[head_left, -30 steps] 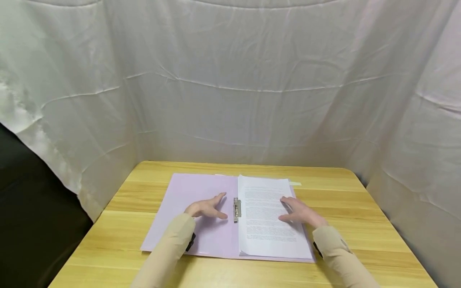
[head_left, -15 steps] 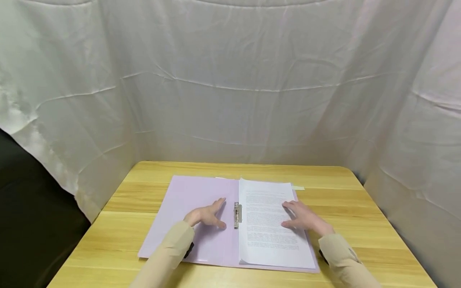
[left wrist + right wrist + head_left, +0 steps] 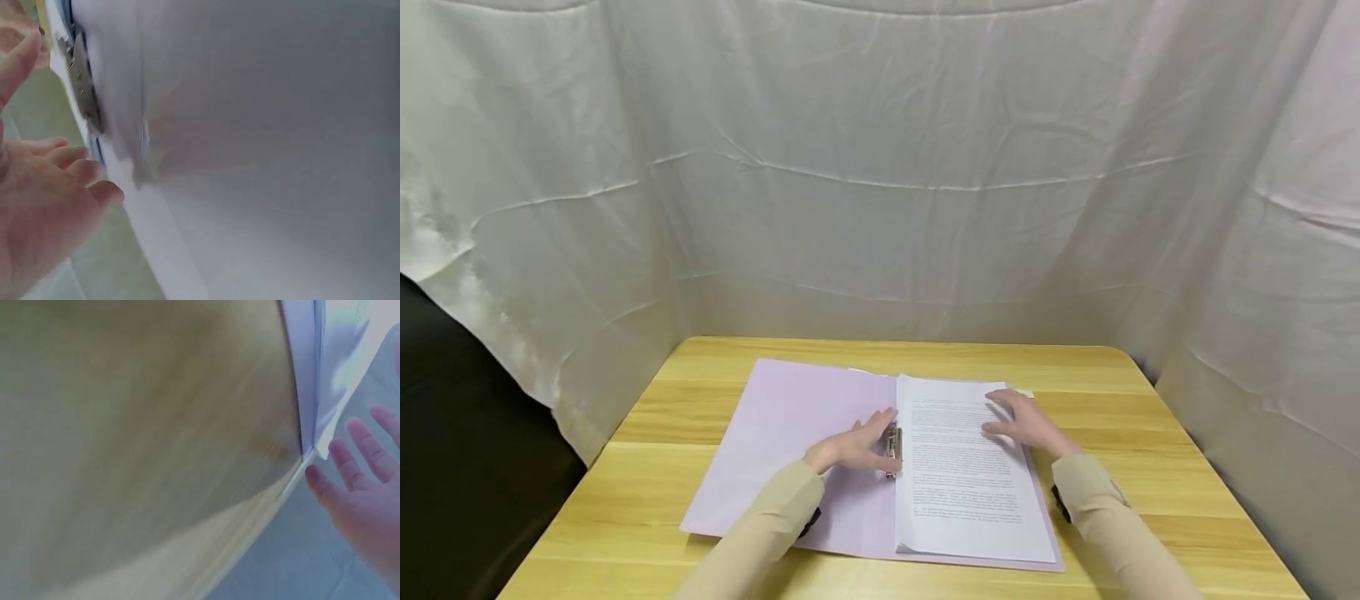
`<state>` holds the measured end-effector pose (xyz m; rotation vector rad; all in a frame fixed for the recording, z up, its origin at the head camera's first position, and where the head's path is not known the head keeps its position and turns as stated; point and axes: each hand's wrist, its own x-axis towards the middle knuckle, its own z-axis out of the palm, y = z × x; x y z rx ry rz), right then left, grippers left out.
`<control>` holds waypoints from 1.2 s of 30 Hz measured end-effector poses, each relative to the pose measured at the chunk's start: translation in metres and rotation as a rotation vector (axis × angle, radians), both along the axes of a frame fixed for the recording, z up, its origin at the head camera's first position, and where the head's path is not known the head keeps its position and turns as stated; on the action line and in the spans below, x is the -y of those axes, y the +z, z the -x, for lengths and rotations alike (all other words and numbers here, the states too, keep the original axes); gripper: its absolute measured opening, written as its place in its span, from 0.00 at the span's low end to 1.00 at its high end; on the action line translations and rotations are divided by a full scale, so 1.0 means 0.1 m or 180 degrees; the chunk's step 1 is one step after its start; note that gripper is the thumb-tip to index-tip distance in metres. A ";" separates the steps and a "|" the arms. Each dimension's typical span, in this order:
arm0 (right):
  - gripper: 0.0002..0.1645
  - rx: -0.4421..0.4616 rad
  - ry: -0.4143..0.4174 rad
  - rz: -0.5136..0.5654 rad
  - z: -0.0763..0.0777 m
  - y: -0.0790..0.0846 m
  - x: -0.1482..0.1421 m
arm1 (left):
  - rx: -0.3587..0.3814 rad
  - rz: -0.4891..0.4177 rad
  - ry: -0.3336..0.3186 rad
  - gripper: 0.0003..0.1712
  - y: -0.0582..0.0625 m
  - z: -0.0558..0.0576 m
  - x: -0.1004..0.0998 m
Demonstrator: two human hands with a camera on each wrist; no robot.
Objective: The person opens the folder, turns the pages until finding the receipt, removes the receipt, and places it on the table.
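An open lilac folder (image 3: 805, 408) lies on the table, with a metal clip (image 3: 894, 454) along its spine. A stack of printed paper (image 3: 962, 500) rests on its right side. My left hand (image 3: 853, 448) is at the clip, thumb and fingers spread on either side of it and partly covering it; contact is unclear. In the left wrist view, that hand (image 3: 50, 212) shows extended fingers beside the clip (image 3: 81, 81). Over the paper's far right part is my right hand (image 3: 1026, 423), fingers spread and holding nothing. The right wrist view shows this hand (image 3: 369, 494) with its fingers apart.
The wooden table (image 3: 1150, 467) extends around the folder. A pale strip (image 3: 1024, 393) sticks out at the folder's far right corner. Grey fabric (image 3: 880, 208) hangs behind and at both sides, with a black area (image 3: 467, 467) at the left.
My left hand has moved right, from the bare cover to the clip. My right hand has shifted away from me, toward the paper's far right corner. The folder has slid slightly nearer since the first frame.
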<state>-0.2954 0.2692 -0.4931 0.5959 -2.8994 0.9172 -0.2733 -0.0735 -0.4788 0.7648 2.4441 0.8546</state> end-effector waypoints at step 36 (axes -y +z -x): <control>0.30 -0.0013 -0.0644 0.0037 0.45 -0.07 0.00 | -0.0349 0.0458 -0.0222 0.72 -0.13 -0.16 -0.19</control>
